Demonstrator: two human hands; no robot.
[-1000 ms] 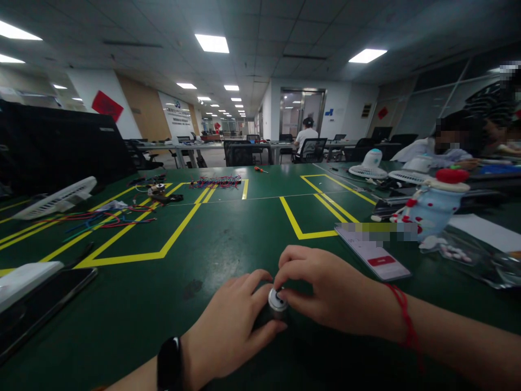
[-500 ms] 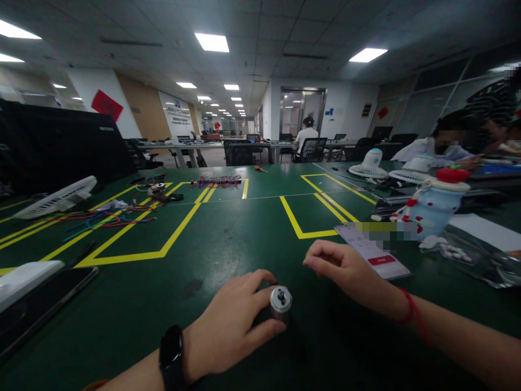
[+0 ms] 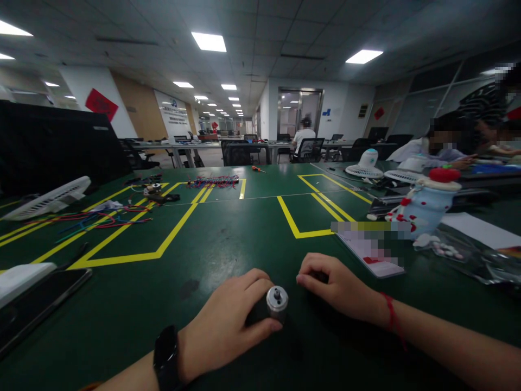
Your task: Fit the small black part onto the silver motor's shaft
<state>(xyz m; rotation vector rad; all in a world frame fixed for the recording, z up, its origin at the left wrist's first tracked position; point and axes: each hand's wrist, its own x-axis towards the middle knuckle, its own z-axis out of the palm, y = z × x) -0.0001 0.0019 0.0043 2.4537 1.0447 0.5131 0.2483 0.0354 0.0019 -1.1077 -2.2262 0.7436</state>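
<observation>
Head view: a small silver motor (image 3: 277,302) rests near the front edge of a green bench (image 3: 228,233), in the grip of the left hand (image 3: 228,326). The fingers curl over its dark rear body and the thumb lies under the metal cap, so the hand is closed on it. The motor's long axis lies roughly level with the bench; its capped end, with a short shaft stub at the centre, points toward the camera and slightly right. The rear of the motor is hidden by the fingers. A black band (image 3: 166,358) circles the left wrist.

The right hand (image 3: 340,288) rests on the bench just right of the motor, apart from it, fingers curled into a loose fist. Something dark shows under the fingertips, too small to make out, and whether the hand holds anything cannot be told. A red string (image 3: 391,317) is tied at that wrist.

Beyond the right hand lies a phone (image 3: 372,252), its screen blurred. To its right stands a snowman figure (image 3: 427,206) with a red cap. At far left a dark phone (image 3: 36,304) is cut off by the picture's edge. Coloured wires (image 3: 97,220) sprawl over yellow tape lines (image 3: 171,233). Seated people at the right have blurred faces.
</observation>
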